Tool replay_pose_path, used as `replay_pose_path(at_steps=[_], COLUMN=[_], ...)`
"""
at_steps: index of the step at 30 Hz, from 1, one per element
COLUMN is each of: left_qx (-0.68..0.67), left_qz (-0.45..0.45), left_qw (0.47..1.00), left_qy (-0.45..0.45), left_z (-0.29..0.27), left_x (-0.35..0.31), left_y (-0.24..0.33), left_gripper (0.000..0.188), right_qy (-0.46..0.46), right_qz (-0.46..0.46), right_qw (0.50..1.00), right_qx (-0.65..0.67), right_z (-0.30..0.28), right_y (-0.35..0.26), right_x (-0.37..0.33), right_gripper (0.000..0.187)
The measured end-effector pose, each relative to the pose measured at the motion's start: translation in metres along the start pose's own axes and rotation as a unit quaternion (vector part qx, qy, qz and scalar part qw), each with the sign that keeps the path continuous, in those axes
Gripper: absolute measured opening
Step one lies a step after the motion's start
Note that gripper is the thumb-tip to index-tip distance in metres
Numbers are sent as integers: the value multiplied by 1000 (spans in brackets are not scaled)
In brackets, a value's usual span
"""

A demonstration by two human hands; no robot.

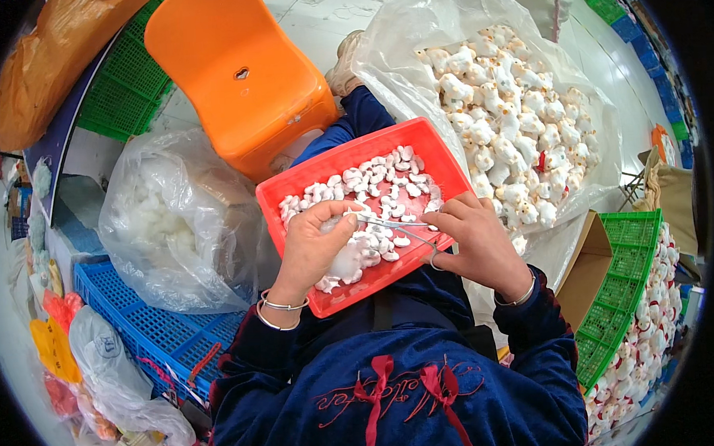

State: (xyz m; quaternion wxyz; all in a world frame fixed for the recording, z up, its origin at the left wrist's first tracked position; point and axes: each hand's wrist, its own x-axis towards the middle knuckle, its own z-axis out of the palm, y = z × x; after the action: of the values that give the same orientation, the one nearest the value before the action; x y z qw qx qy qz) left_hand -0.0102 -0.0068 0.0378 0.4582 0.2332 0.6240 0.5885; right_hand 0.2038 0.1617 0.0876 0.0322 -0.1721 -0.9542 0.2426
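A red plastic tray (329, 304) rests on my lap, holding many small white stuffed-looking pieces (363, 175) and a tuft of white fluff (348, 265). Over it, my left hand (314, 245) pinches a small white fabric piece (355, 210) between thumb and fingertips. My right hand (477, 242) grips long metal ring-handled forceps (401, 223), whose handles are spread apart. Their tip meets the white piece at my left fingertips; whether it is inside the piece is too small to tell.
A clear bag of white fluff (162, 223) stands left, beside a blue crate (150, 312). An orange stool (231, 77) is ahead. To the right sit a large bag of white plush toys (520, 128), a cardboard box (585, 257) and a green crate (622, 283).
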Motion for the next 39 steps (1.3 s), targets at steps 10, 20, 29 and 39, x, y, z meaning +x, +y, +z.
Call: replay_pose_path(at_steps=[10, 20, 29, 39], left_qx=[142, 8, -62, -199], left_qz=[148, 20, -69, 17], left_qw=[978, 1000, 993, 980], left_qy=[-23, -22, -70, -22], left_z=[0, 0, 3, 6], left_x=[4, 1, -1, 9], left_y=[-9, -2, -9, -10], left_gripper=[16, 19, 20, 23], right_qy=[-104, -98, -178, -231], right_qz=[4, 19, 98, 54], right_qw=[994, 973, 914, 885], right_qx=[-46, 209, 352, 401], right_z=[-8, 7, 18, 28], right_y=[-5, 4, -10, 12], right_x=[2, -6, -10, -20], right_gripper=[40, 33, 32, 28])
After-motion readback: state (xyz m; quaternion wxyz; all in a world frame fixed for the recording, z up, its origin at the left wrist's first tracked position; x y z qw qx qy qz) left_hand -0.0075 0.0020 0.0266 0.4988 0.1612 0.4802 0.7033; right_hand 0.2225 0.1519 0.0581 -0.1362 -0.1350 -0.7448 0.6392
